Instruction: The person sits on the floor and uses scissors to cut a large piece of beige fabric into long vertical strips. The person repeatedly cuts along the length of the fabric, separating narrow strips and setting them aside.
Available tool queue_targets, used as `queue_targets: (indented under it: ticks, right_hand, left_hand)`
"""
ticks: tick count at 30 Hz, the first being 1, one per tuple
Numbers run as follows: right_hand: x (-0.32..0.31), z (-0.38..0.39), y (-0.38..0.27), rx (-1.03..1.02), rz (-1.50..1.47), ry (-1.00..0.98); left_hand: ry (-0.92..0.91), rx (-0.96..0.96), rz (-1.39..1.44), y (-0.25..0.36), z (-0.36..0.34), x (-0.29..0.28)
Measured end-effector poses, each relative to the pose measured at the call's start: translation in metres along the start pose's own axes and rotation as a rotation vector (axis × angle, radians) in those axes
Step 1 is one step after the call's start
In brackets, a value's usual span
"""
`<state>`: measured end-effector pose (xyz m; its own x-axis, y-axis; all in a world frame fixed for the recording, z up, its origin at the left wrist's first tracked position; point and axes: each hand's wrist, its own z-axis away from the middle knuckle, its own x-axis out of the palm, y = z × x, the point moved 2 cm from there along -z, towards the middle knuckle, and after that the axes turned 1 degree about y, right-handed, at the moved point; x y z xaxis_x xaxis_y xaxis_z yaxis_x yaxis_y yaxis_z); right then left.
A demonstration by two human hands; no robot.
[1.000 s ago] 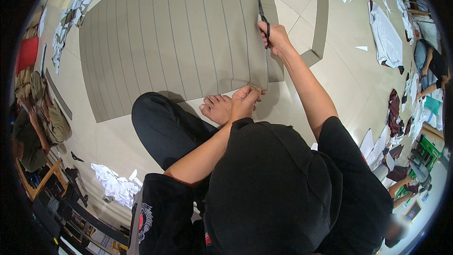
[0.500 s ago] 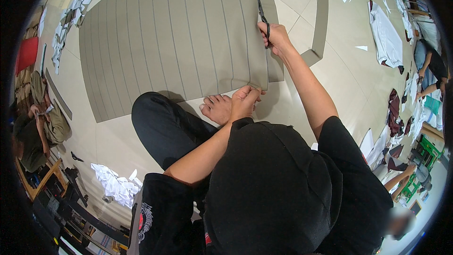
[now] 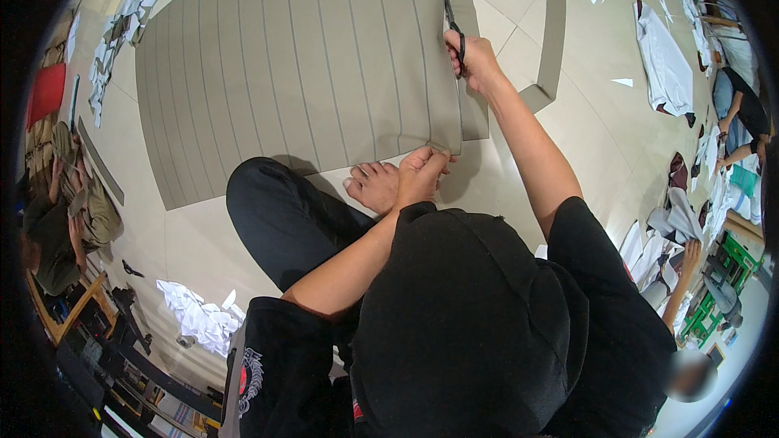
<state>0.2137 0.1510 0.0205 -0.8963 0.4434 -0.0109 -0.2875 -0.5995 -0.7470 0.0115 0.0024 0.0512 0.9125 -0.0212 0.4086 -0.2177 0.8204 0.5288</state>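
A large piece of grey-beige cloth with dark parallel lines lies spread on the floor. My right hand is closed round the black handles of a pair of scissors. Their blades point away from me, along the cloth near its right side. My left hand pinches the near right corner of the cloth, beside my bare foot. To the right of the scissors, a cloth strip runs along that edge. Whether the blades are parted is hard to make out.
A bent grey-beige strip lies on the tiles at right. White scraps are heaped at lower left, and more scraps trail along the far left. A folded white cloth lies at right. Other people sit at both sides.
My right hand and the scissors have moved slightly away from me along the cloth. My left hand stays at the corner. At right, another person's arm has reached out to a pale cloth.
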Motion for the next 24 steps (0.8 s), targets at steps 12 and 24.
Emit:
queue_targets:
  ticks: [12, 24]
  right_hand:
    - [0.002, -0.015, -0.007, 0.011, 0.016, 0.001]
    - [0.002, -0.017, -0.005, -0.021, -0.027, -0.034]
  left_hand:
    - [-0.004, -0.002, -0.055, -0.006, -0.003, -0.003]
    - [-0.001, -0.002, -0.039, 0.0, -0.001, -0.001]
